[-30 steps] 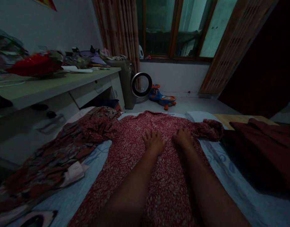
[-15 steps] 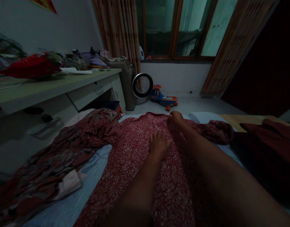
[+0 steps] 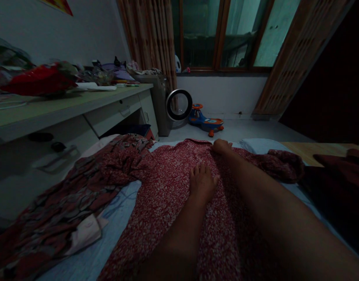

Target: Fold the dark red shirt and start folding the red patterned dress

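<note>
A red garment with small white speckles (image 3: 170, 187), long-sleeved, lies spread out flat in front of me, its neckline at the far end. My left hand (image 3: 203, 182) rests palm down on its upper middle, fingers spread. Farther off, my right hand (image 3: 222, 147) is closed at the edge beside the neckline, on the right shoulder. Its fingertips are mostly hidden, and one finger pokes out to the right. The right sleeve (image 3: 284, 164) lies bunched beyond my right forearm; the left one is rumpled over a patterned cloth (image 3: 80, 195).
A light blue sheet (image 3: 121, 207) lies beneath the clothes. Dark folded clothes (image 3: 343, 183) are at the right. Left stands a cluttered desk (image 3: 109, 99) with drawers. Beyond are a washing machine with its round door (image 3: 179, 104) open and a blue-orange ride-on toy (image 3: 207, 121).
The view has shifted slightly, so the room sits a little farther right. My left hand stays flat on the garment. One finger of my right hand now sticks out to the right.
</note>
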A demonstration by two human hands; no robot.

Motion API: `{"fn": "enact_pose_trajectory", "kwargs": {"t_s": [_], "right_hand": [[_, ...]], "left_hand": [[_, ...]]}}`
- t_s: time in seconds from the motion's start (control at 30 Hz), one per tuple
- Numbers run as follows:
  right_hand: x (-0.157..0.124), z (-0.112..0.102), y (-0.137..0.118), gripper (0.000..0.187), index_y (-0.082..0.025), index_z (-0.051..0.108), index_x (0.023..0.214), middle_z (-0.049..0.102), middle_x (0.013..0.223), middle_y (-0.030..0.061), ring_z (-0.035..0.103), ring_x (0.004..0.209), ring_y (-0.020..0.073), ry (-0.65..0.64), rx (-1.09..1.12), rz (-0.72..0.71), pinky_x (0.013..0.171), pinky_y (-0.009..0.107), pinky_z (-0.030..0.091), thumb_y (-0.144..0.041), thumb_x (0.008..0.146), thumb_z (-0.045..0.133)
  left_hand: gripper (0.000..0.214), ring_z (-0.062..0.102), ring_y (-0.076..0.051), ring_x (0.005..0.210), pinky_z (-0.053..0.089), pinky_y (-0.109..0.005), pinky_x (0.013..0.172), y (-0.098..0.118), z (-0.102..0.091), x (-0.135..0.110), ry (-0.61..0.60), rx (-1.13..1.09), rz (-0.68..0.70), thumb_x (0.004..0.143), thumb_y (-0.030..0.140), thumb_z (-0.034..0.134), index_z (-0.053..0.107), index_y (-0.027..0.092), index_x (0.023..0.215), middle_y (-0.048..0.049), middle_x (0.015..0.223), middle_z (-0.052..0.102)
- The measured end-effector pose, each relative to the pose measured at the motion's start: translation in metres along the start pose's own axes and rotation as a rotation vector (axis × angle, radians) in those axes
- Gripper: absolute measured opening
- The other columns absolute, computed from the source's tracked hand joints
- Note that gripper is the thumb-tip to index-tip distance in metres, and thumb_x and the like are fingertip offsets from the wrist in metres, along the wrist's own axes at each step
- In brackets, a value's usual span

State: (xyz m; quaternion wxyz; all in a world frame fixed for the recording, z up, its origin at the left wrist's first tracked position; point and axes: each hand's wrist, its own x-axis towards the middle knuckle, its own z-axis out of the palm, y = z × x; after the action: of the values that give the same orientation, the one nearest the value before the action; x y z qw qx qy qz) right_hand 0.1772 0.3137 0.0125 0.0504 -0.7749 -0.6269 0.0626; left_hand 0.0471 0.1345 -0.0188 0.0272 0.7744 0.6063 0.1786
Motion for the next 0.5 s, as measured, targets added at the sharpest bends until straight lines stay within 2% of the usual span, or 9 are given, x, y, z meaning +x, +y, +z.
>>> {"fn": "enact_pose_trajectory", "kwargs": {"t_s": [0.07,0.17,0.27,0.4,0.5], "right_hand": [[0.005,0.001,0.001,0.038,-0.018,0.068,0.119,0.064,0.126,0.0164,0.055,0.12,0.0331,-0.01,0.005,-0.032,0.1,0.05,0.036,-0.036,0.088,0.055],[0.01,0.001,0.001,0.032,-0.023,0.071,0.113,0.066,0.122,0.0119,0.057,0.115,0.0301,-0.012,0.017,-0.072,0.095,0.043,0.041,-0.03,0.086,0.057],[0.011,0.002,0.0,0.032,-0.026,0.071,0.114,0.066,0.122,0.0094,0.057,0.113,0.0292,0.056,0.041,-0.081,0.092,0.04,0.042,-0.028,0.087,0.053],[0.003,0.011,-0.003,0.041,-0.023,0.063,0.126,0.059,0.13,0.0143,0.049,0.119,0.0313,0.209,0.066,-0.051,0.096,0.042,0.039,-0.023,0.095,0.036],[-0.002,0.021,-0.002,0.041,-0.019,0.061,0.128,0.057,0.129,0.0178,0.049,0.119,0.0323,0.244,0.073,-0.033,0.096,0.043,0.039,-0.027,0.096,0.036]], "left_hand": [[0.053,0.04,-0.031,0.134,0.031,-0.049,0.112,0.001,-0.001,0.001,-0.013,-0.004,-0.012,0.096,0.055,0.038,0.054,0.018,0.131,-0.011,0.142,0.052],[0.054,0.039,-0.031,0.135,0.03,-0.05,0.113,0.001,-0.002,0.001,-0.034,-0.009,-0.015,0.096,0.054,0.038,0.053,0.018,0.133,-0.0108,0.143,0.052],[0.054,0.038,-0.031,0.135,0.029,-0.05,0.114,0.001,-0.003,0.001,-0.047,-0.006,-0.016,0.096,0.053,0.039,0.051,0.018,0.135,-0.0105,0.144,0.05],[0.053,0.036,-0.031,0.138,0.028,-0.05,0.115,0.0,-0.002,0.0,-0.065,-0.007,-0.019,0.095,0.051,0.044,0.049,0.019,0.138,-0.0093,0.148,0.047],[0.054,0.033,-0.031,0.139,0.027,-0.051,0.116,0.0,-0.002,0.0,-0.076,-0.018,-0.022,0.093,0.049,0.047,0.048,0.019,0.138,-0.0092,0.149,0.045]]}}
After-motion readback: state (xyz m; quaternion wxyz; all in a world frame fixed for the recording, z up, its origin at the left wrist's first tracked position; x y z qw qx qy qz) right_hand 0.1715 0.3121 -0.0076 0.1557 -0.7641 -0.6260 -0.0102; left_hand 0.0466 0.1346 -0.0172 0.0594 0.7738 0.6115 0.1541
